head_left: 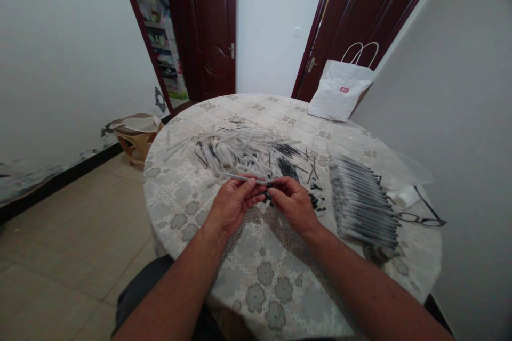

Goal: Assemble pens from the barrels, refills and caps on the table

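Observation:
Between the fingers of my left hand lies a slim, pale grey pen, held nearly level with one end pointing left. My right hand pinches the dark end of this pen; the fingertips partly hide the part there. Just beyond my hands spreads a loose pile of whitish pen barrels. Thin black refills lie at its right side. Small black pen caps or tips are scattered beside and beneath my right hand.
Many pens lie side by side in a stack on the right. Beyond them are glasses and a small white object. A white paper bag stands at the back of the round, cloth-covered table. A stool is at left.

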`<act>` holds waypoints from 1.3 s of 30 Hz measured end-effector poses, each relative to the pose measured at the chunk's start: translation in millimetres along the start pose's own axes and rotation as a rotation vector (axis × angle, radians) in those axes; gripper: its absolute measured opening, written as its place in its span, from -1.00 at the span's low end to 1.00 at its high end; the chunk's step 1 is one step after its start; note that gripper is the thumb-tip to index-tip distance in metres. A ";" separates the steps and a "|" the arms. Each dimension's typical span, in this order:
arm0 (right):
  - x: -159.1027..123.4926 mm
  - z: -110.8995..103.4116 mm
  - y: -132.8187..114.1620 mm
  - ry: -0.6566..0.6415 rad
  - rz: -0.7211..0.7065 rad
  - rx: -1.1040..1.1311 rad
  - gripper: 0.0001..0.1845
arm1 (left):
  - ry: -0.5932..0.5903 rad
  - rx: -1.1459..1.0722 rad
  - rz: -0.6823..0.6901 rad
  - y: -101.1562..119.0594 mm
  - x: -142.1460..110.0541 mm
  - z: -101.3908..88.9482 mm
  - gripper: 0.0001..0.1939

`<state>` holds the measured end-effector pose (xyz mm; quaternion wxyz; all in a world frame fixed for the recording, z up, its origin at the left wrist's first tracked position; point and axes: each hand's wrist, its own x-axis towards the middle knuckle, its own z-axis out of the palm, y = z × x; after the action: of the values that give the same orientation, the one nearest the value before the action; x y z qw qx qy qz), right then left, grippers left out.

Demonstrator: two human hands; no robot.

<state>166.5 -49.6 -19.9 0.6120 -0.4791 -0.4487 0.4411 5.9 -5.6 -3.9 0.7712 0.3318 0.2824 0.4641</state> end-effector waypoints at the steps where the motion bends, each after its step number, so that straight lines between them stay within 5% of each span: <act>1: -0.2 0.6 -1.1 0.004 0.005 -0.007 -0.68 | 0.001 0.003 0.002 0.1 0.0 -0.2 -0.78; 12: 2.0 -4.3 3.1 0.013 -0.055 -0.103 -0.74 | -0.037 0.040 -0.003 -1.4 0.6 -2.8 -0.76; 19: -0.3 -7.1 2.9 0.005 -0.157 -0.356 -0.77 | -0.012 0.059 -0.008 -1.7 0.6 -3.3 -0.74; 24: -2.8 -10.1 2.6 -0.075 -0.152 -0.470 -0.51 | -0.034 0.089 -0.023 -3.2 1.8 -4.3 -0.73; 33: -7.0 -9.6 4.9 -0.059 -0.272 -0.580 -0.81 | -0.031 0.094 -0.013 -2.8 1.7 -6.5 -0.74; 39: -5.3 -11.4 8.1 -0.114 -0.221 -0.551 -0.56 | -0.051 0.109 -0.041 -1.7 -0.4 -5.1 -0.74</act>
<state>175.6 -55.7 -30.1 0.4769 -0.5500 -0.6346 0.2597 2.9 -5.2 -8.3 0.7684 0.3791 0.2939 0.4236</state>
